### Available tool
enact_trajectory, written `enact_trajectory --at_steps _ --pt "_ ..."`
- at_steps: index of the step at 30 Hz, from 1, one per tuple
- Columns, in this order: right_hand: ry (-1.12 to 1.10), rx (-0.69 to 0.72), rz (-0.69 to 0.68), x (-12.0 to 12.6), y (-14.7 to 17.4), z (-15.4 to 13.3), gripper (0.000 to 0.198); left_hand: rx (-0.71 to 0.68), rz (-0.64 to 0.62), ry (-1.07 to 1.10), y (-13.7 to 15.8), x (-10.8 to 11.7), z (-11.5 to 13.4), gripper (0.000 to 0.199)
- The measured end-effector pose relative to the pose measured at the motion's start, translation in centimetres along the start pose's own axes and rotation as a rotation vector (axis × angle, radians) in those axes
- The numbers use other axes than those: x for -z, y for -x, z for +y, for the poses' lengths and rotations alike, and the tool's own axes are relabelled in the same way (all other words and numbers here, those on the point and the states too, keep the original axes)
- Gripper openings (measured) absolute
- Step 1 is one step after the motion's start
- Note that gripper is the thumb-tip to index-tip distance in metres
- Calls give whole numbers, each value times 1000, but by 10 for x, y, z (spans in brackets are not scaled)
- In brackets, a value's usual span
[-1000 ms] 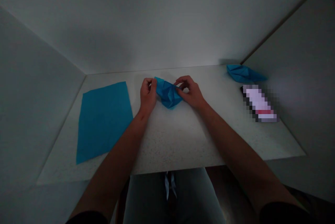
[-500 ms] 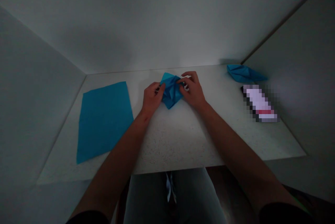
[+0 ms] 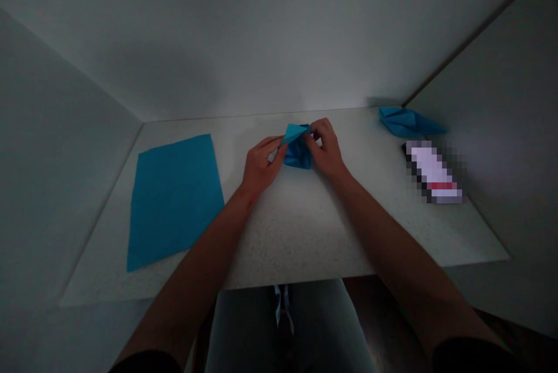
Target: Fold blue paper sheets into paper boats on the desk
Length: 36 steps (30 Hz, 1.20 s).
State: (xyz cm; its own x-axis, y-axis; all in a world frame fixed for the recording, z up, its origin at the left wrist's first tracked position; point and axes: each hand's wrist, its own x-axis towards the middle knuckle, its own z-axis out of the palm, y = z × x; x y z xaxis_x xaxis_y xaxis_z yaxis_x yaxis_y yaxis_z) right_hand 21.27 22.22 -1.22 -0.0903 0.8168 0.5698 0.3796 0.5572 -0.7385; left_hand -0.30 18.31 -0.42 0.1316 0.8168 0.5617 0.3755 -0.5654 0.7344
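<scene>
Between my hands, near the back of the white table, is a piece of folded blue paper [image 3: 298, 155], with a lighter flap standing at its top. My left hand [image 3: 264, 167] pinches its left edge between thumb and fingers. On the other side, my right hand [image 3: 325, 146] grips the right upper edge, thumb in front and fingers curled behind. The fingertips partly cover the folds. Left of my hands, a flat blue sheet of paper [image 3: 174, 198] lies on the table, its lower right corner hidden by my left forearm.
A folded blue paper shape, like a boat [image 3: 407, 122], rests at the back right. In front of it lies a phone [image 3: 436, 172] with a blurred-out screen. Walls enclose the white table [image 3: 288, 245] at the back and both sides.
The folded paper has been turned and its lighter flap now tips over the top edge. My left hand has moved a little right, and my right hand's fingers have closed on the paper.
</scene>
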Motion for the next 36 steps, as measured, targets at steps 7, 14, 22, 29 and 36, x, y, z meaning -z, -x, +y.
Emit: enact_trajectory --at_steps 7,14,22,29,36 --pt "-332 -236 55 7 -11 30 55 192 195 25 -3 7 -15 48" --pt "-236 -268 57 15 -13 46 66 368 215 159 -3 5 -31 52" --pt "-232 -216 -63 -3 1 -4 63 325 344 113 -3 3 -27 42" --pt "-112 -222 -89 -8 4 1 50 289 410 208 -5 3 -19 46" --pt "33 -122 -145 -9 8 7 45 297 377 258 -7 2 -22 50"
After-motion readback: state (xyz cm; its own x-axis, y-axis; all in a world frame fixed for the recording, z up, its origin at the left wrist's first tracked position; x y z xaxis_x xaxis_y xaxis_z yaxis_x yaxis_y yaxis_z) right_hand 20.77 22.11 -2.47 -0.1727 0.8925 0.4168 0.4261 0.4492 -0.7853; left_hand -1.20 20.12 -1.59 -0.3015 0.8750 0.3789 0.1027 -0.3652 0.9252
